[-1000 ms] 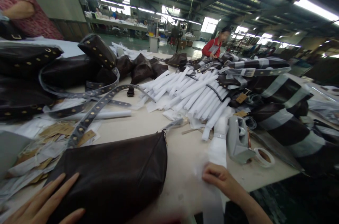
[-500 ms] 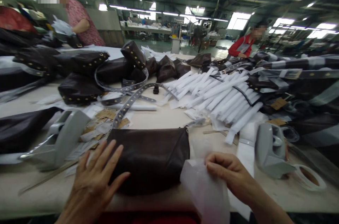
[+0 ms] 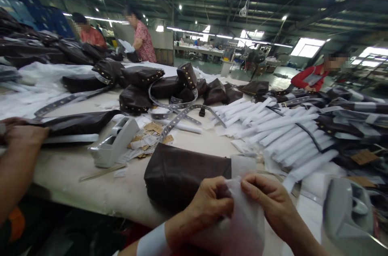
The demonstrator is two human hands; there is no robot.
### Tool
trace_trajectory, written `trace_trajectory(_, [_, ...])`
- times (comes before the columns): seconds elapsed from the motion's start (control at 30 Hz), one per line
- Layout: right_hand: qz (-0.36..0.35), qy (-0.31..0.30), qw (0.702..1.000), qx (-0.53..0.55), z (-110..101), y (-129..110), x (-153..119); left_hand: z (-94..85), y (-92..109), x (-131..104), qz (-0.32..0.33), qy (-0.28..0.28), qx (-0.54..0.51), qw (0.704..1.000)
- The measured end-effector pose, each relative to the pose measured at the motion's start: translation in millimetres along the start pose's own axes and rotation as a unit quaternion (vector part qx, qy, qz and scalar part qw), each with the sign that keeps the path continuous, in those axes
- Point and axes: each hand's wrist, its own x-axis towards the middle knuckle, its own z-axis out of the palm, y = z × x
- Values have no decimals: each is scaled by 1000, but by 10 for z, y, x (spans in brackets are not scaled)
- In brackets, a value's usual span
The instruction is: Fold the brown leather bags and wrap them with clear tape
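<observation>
My left hand [image 3: 209, 201] pinches one edge of a thin, translucent white plastic bag [image 3: 245, 223] at the front of the table. On the bag's other side, my right hand [image 3: 266, 195] grips the edge between thumb and fingers. Just behind my left hand lies a dark brown leather handbag [image 3: 188, 171] on its side. A grey strap with metal eyelets [image 3: 178, 120] curves up behind the handbag. My left forearm hides part of the table's front edge.
Grey tape dispensers stand at left [image 3: 113, 143] and right [image 3: 348, 211]. Paper tags [image 3: 148, 139] lie behind the left one. Rolled white strips [image 3: 273, 126] are heaped at right, brown bags [image 3: 136, 98] at back. A co-worker's hand [image 3: 24, 135] touches a bag at far left.
My left hand has left the handbag and moved right to take the plastic bag beside my right hand. The view has swung left, and a co-worker's arm now shows at the left.
</observation>
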Motion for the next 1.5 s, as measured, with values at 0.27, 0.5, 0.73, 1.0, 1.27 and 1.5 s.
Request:
trace_trajectory(0.27, [-86, 147, 984, -55, 143, 95, 207, -17, -99, -307, -136, -6, -119, 984])
trace_trajectory(0.5, [-32, 85, 996, -3, 290, 127, 312, -212, -283, -347, -61, -45, -77, 994])
trace_trajectory(0.73, [-72, 39, 995, -52, 443, 127, 248, -132, -41, -150, 99, 76, -101, 987])
trace_trajectory(1.0, [-46, -17, 997, -60, 483, 218, 248, -302, -121, -174, 338, 186, 255, 886])
trace_trajectory(1.27, [-1, -24, 1000, 12, 480, 375, 276, -259, 111, -256, 384, 114, 304, 864])
trace_trajectory(1.5, [-89, 45, 995, -1, 373, 445, 231, -214, 171, -202, 75, 199, 104, 972])
